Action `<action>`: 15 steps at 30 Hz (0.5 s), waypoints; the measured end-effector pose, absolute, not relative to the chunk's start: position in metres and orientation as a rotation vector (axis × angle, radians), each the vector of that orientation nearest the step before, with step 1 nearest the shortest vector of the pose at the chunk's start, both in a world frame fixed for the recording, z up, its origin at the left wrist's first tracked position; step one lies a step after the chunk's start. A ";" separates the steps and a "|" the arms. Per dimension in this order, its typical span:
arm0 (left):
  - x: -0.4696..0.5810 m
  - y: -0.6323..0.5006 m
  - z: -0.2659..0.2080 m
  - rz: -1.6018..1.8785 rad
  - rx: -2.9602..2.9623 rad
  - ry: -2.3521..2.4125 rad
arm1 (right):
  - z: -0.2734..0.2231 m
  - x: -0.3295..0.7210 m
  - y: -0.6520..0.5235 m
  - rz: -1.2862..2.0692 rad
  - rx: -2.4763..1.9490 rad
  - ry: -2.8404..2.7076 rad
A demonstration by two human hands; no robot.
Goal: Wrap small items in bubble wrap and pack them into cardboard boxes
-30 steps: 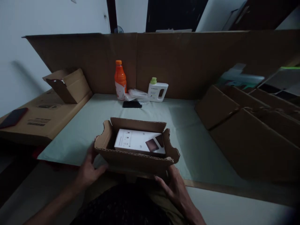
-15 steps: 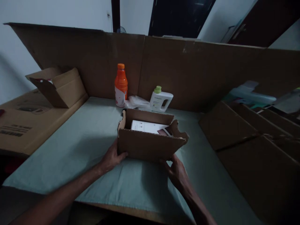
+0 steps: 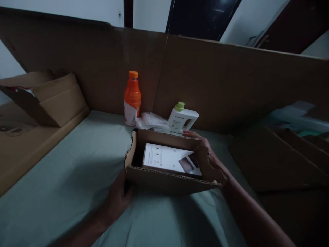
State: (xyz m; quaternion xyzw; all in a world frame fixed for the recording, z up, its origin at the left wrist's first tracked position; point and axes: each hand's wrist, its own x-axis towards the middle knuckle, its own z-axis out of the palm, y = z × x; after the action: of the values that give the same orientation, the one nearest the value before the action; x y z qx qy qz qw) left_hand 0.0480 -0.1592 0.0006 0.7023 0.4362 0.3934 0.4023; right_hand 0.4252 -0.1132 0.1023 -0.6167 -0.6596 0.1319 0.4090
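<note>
An open cardboard box [image 3: 169, 183] with rough-cut edges is in front of me, tilted so that its inside shows. In it lies a white printed box [image 3: 167, 157] with small drawings and a dark picture at one end. My left hand [image 3: 119, 193] is closed on the lower left corner, its fingertips partly hidden. Round the far right corner reaches my right hand [image 3: 209, 151], fingers extended along the back wall and thumb hidden. Its fingertips are close to the base of a white bottle with a green cap [image 3: 182, 118]; I cannot tell whether they touch it.
An orange bottle [image 3: 132, 97] and crumpled clear plastic wrap [image 3: 153, 121] stand at the back of the green cloth [image 3: 102, 144]. Behind them rises a cardboard wall [image 3: 205, 75]. Open cartons [image 3: 63, 103] are at left, and larger dark boxes [image 3: 272, 161] at right.
My right hand has moved from the box's front bottom edge round to its far right corner. The box now leans toward my view, showing more of the white box. My view has shifted closer.
</note>
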 end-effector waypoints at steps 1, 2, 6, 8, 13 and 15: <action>0.049 -0.159 0.001 0.996 1.765 1.110 | 0.104 0.422 -0.086 0.347 -1.537 -1.689; 0.049 -0.159 0.001 0.996 1.758 1.118 | 0.105 0.417 -0.060 0.359 -1.531 -1.708; 0.050 -0.158 0.003 0.995 1.733 1.158 | 0.099 0.398 0.008 0.435 -1.570 -1.676; 0.050 -0.158 0.004 0.997 1.716 1.156 | 0.098 0.399 0.011 0.416 -1.588 -1.574; 0.050 -0.157 0.003 1.012 1.711 1.128 | 0.097 0.417 -0.078 0.288 -1.614 -1.229; 0.050 -0.156 0.002 1.019 1.717 1.121 | 0.087 0.424 -0.137 0.279 -1.623 -1.086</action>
State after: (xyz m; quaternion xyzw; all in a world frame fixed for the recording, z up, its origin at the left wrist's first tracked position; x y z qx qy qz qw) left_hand 0.0497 -0.1556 0.0024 0.6827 0.4459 0.4054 0.4132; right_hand 0.4242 -0.1370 0.0867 -0.6863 -0.4593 0.1180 0.5515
